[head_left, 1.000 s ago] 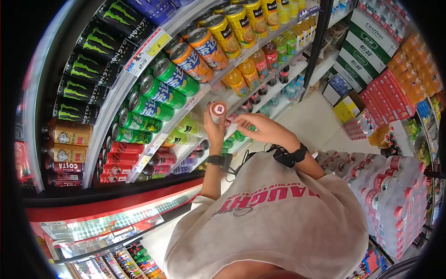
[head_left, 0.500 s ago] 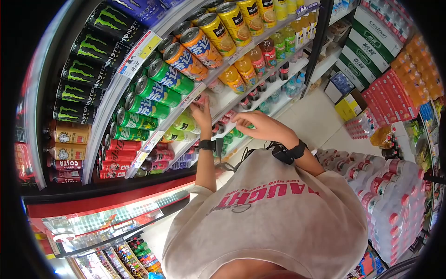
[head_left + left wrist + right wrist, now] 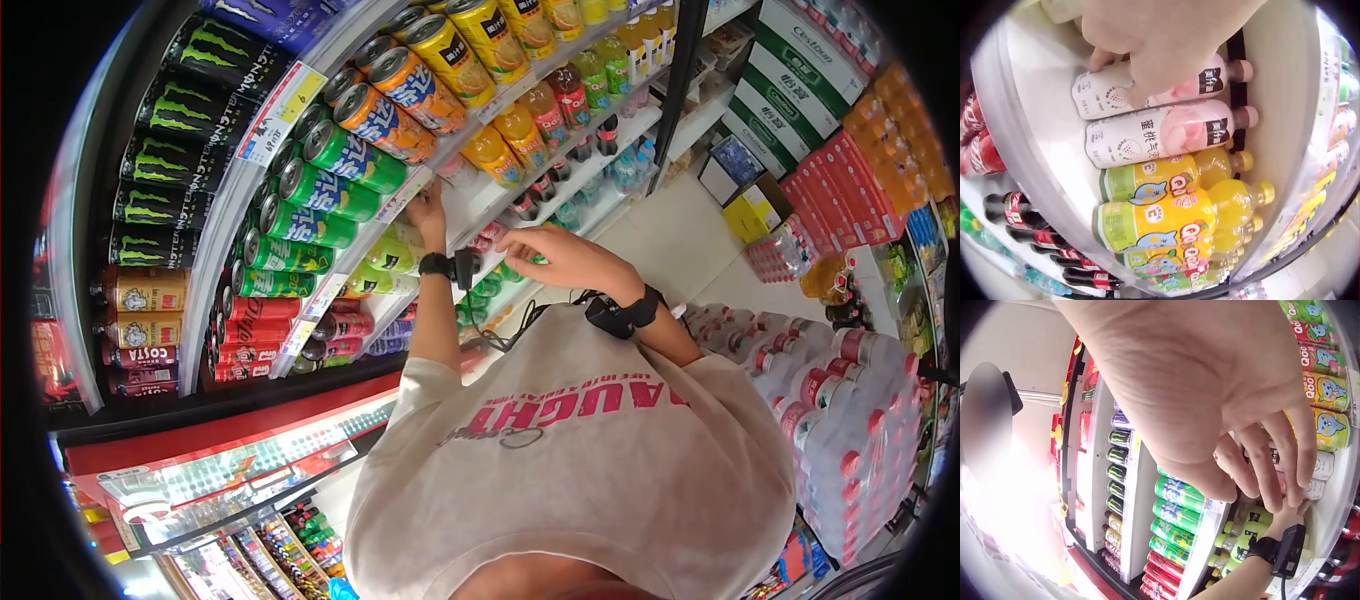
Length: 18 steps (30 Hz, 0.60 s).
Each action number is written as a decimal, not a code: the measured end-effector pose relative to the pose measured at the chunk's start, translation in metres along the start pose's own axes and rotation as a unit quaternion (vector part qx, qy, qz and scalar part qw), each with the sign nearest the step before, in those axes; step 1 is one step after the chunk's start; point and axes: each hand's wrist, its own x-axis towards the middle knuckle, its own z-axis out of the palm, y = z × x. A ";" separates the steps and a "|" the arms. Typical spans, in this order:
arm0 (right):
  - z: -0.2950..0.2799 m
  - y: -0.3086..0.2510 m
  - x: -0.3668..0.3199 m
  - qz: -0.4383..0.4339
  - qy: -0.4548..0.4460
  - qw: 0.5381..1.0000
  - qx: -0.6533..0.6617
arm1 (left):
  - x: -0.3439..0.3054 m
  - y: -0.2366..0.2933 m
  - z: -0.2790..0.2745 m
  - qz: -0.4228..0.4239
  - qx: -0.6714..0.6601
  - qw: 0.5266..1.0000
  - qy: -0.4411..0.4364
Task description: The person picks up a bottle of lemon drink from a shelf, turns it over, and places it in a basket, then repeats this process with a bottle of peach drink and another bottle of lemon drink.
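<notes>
Right of green cans (image 3: 326, 191), grips with the left hand (image 3: 428, 214) a white-and-pink bottle (image 3: 1188, 89), upright on the shelf (image 3: 474, 208) just beside a matching bottle (image 3: 1163, 132). Farther right, past yellow bottles (image 3: 493, 157), holds the right hand (image 3: 572, 262) loosely curled, released.

In the head view, the fingertips of the left hand (image 3: 428, 212) are lost behind the edge of the can shelf (image 3: 405, 195). In the left wrist view the same hand is cut off by the top edge and covers the middle of the upper peach bottle (image 3: 1210, 78), whose far side is hidden. The right wrist view crops the right hand (image 3: 1210, 381), which blocks much of the shelving behind. Left of it, 1 oval patch (image 3: 986, 425) is blurred, with white glare (image 3: 1032, 481) swallowing detail below. In the head view, purple cans (image 3: 285, 15) run off the top, and the lower price tags (image 3: 300, 337) are too small to read.
</notes>
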 end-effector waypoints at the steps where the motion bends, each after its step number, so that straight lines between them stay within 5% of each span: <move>1: 0.000 0.000 -0.002 -0.004 0.004 1.000 0.000 | 0.006 -0.006 0.003 0.004 -0.005 1.000 0.012; 3: -0.004 -0.004 -0.005 0.000 0.008 1.000 0.012 | 0.008 0.008 0.002 -0.039 -0.040 0.998 0.000; 6: -0.010 -0.002 -0.005 0.015 0.003 1.000 0.010 | -0.005 0.069 -0.008 -0.231 -0.172 0.957 -0.025; 12: -0.013 -0.002 -0.009 0.000 0.021 1.000 -0.006 | 0.016 -0.009 -0.013 -0.266 -0.297 0.916 -0.043; 13: -0.012 0.000 -0.009 -0.001 0.019 1.000 -0.003 | 0.015 0.007 -0.007 -0.289 -0.309 0.906 0.017; 18: -0.015 0.000 -0.004 -0.002 -0.009 1.000 -0.007 | 0.014 0.039 -0.005 -0.282 -0.284 0.917 0.007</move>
